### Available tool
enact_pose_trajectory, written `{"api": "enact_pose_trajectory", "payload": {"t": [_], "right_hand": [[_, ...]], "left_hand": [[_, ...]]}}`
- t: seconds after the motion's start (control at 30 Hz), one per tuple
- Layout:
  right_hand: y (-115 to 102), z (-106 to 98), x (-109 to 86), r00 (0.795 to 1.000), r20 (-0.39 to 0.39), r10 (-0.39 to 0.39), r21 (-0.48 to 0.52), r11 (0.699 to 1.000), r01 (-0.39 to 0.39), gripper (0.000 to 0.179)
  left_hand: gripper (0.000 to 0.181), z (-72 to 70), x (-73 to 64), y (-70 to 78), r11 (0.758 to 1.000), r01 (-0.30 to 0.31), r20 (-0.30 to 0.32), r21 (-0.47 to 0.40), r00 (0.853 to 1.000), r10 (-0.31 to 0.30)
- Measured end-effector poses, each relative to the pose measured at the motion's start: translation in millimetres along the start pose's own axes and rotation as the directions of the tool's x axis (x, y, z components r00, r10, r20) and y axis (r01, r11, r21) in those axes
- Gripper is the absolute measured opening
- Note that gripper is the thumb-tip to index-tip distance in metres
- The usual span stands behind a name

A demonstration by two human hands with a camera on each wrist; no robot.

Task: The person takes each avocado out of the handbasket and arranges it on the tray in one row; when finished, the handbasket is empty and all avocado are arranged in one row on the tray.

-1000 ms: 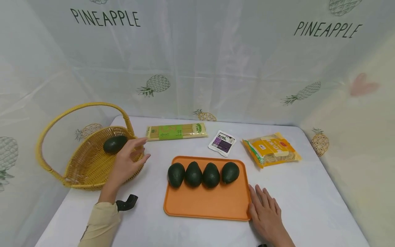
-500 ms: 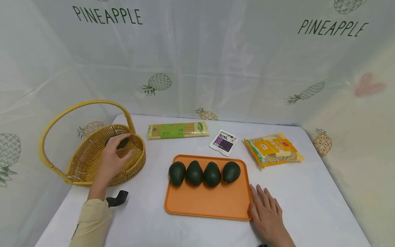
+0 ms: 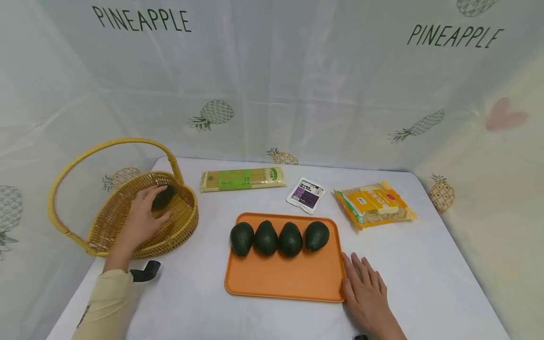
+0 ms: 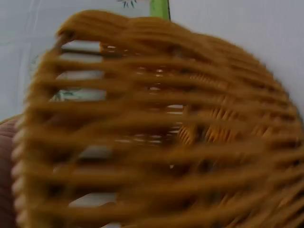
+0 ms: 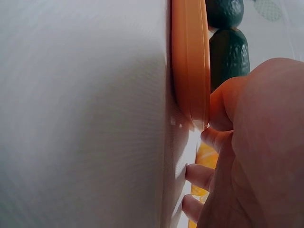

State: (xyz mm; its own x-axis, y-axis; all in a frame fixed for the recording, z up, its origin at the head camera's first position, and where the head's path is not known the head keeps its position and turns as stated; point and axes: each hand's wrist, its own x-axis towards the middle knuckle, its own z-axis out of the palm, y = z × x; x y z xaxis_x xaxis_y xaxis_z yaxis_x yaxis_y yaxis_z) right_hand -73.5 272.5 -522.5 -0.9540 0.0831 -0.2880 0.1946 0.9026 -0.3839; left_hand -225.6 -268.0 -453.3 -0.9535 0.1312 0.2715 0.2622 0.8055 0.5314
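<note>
My left hand (image 3: 142, 217) reaches into the yellow wicker basket (image 3: 99, 236). Its fingers lie at the left side of a dark green avocado (image 3: 163, 197), and the thumb stands apart from it; whether they touch is hard to tell. In the left wrist view, blurred basket weave (image 4: 156, 104) hides most of that hand. My right hand (image 3: 367, 295) rests beside the right edge of an orange tray (image 3: 282, 281), with its fingers stretched out and the thumb at the tray's rim. Several avocados (image 3: 266, 238) stand in a row along the tray's far side.
Behind the tray lie a pack of dried noodles (image 3: 242, 179) and a small white-and-purple packet (image 3: 306, 195). A yellow food bag (image 3: 375, 204) sits at the right. The tall basket handle (image 3: 114, 143) arches over the basket. A printed curtain (image 3: 272, 80) closes off the back.
My left hand has moved left and down into the basket, from its right rim to the avocado's left side. My right hand and the tray stay in place.
</note>
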Motion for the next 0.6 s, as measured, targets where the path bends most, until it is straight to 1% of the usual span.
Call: {"api": "enact_pose_trajectory", "payload": {"t": [0.07,0.1,0.27,0.37,0.47,0.6], "right_hand": [[0,0,0.1,1.0,-0.003,-0.008,0.001,1.0,0.008,0.063],[-1,0,0.1,1.0,-0.003,-0.01,0.001,1.0,0.01,0.063],[-1,-1,0.9,1.0,-0.006,-0.015,-0.004,1.0,0.015,0.063],[-1,-1,1.1,1.0,-0.002,-0.017,-0.006,1.0,0.017,0.063],[-1,-2,0.4,1.0,0.002,-0.012,-0.005,1.0,0.012,0.063],[0,-1,-1.5,1.0,-0.008,-0.014,-0.004,1.0,0.014,0.063]], "left_hand": [[0.076,-9.2,-0.4,-1.9,1.0,0.019,0.051,0.018,0.998,-0.02],[0.077,-13.8,-0.2,-3.3,0.999,0.016,0.071,0.032,0.997,-0.018],[0.077,-38.1,5.2,-9.6,0.997,-0.017,0.164,0.08,0.986,0.003],[0.077,-51.0,13.1,-10.7,0.993,-0.046,0.217,0.107,0.976,0.022],[0.076,-59.4,25.1,-10.9,0.991,-0.054,0.269,0.123,0.963,0.019],[0.077,-61.1,40.2,-12.9,0.992,-0.015,0.32,0.123,0.947,-0.025]]}}
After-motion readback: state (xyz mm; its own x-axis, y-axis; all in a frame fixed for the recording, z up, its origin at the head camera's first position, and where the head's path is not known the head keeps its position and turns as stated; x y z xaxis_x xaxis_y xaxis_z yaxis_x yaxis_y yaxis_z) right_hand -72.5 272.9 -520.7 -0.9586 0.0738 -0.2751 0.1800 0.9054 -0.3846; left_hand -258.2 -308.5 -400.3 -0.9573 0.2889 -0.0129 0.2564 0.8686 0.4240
